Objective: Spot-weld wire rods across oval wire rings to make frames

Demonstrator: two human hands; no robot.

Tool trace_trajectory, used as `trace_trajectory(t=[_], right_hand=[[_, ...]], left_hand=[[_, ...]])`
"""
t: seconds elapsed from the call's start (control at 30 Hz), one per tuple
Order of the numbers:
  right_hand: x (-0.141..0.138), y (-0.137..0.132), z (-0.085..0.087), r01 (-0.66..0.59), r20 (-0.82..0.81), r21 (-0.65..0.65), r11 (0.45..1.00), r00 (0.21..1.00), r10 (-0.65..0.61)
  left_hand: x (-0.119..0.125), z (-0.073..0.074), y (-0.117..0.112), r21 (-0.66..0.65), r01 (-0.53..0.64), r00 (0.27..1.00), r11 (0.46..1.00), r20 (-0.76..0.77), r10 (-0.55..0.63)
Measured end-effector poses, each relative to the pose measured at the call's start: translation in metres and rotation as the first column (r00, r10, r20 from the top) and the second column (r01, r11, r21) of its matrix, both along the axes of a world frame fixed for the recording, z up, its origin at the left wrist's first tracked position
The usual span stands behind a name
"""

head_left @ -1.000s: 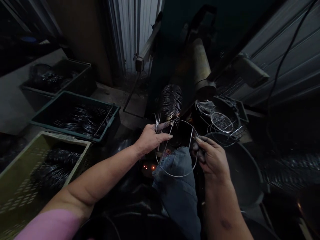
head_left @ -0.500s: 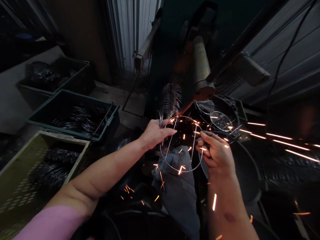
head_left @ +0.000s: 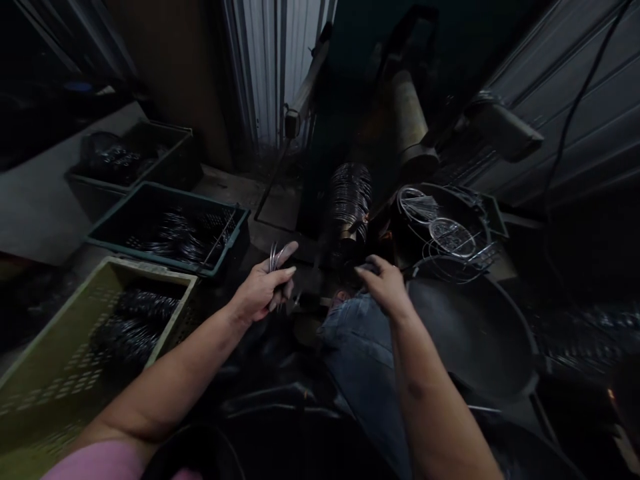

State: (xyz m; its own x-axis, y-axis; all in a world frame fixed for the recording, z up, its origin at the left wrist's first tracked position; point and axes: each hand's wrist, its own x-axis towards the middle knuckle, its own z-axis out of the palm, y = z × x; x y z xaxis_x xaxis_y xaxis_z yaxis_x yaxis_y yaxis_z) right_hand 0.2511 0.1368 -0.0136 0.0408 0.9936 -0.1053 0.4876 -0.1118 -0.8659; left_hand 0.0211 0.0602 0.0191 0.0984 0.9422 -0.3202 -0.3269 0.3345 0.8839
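Note:
My left hand point(head_left: 267, 285) is closed on several thin metal wires point(head_left: 273, 257), bent and shiny, that stick up beside its fingers; thumb and forefinger point to the right. My right hand point(head_left: 384, 283) hovers above the jeans-covered knee, its fingers curled in together; whatever they might hold is hidden. Just beyond both hands, a dense coil-like stack of wire rings point(head_left: 351, 193) sits on a bar of the dark machine. Right of it, round wire frames with crossing wires point(head_left: 453, 238) lie heaped over a dark container.
At left stand a yellow crate point(head_left: 60, 347) and a green crate point(head_left: 150, 263), both holding dark wire parts, with another crate point(head_left: 80, 183) behind. A large grey basin point(head_left: 475, 333) is at right. A thick cylinder point(head_left: 410, 113) of the machine hangs above the stack.
The round wire frame between my hands is gone from them, and the flying sparks have stopped. My left hand has moved left with its wires; my right hand has drawn inward to the left.

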Motion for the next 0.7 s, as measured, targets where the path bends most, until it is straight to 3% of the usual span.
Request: trace_trajectory(t=[0.07,0.13,0.2,0.37,0.43,0.57,0.63,0.67,0.7], right_hand=[[-0.018,-0.018,-0.014,-0.121,-0.046,-0.013,0.993,0.992,0.120],[-0.035,-0.036,-0.022,-0.238,-0.198,-0.046,0.970,0.954,0.225],[-0.045,-0.049,-0.023,-0.294,-0.324,-0.075,0.953,0.911,0.255],[-0.037,-0.076,-0.016,-0.120,-0.422,-0.148,0.982,0.905,0.047],[-0.027,-0.091,-0.016,-0.048,-0.439,-0.191,0.980,0.898,-0.041],[0.025,-0.122,-0.023,0.107,-0.369,-0.182,0.977,0.914,-0.168],[0.075,-0.139,-0.032,0.298,-0.148,-0.065,0.952,0.941,-0.305],[0.105,-0.148,-0.038,0.425,0.034,-0.004,0.905,0.905,-0.425],[0.135,-0.157,-0.046,0.539,0.222,0.011,0.842,0.820,-0.527]], left_hand=[[-0.007,0.001,-0.011,-0.005,0.075,0.993,0.997,0.096,-0.074],[-0.012,0.001,-0.018,-0.009,0.144,0.972,0.990,0.187,-0.140],[-0.013,0.000,-0.022,-0.020,0.167,0.960,0.986,0.232,-0.158],[0.002,-0.019,-0.028,-0.119,0.013,0.983,0.993,0.185,0.009],[0.017,-0.033,-0.032,-0.157,0.023,0.992,0.987,0.122,-0.003],[0.044,-0.065,-0.040,-0.244,0.124,0.989,0.962,-0.049,-0.140],[0.051,-0.076,-0.041,-0.263,0.157,0.970,0.952,-0.140,-0.199],[0.053,-0.079,-0.041,-0.271,0.172,0.960,0.947,-0.170,-0.223],[0.054,-0.080,-0.040,-0.281,0.187,0.952,0.941,-0.183,-0.244]])
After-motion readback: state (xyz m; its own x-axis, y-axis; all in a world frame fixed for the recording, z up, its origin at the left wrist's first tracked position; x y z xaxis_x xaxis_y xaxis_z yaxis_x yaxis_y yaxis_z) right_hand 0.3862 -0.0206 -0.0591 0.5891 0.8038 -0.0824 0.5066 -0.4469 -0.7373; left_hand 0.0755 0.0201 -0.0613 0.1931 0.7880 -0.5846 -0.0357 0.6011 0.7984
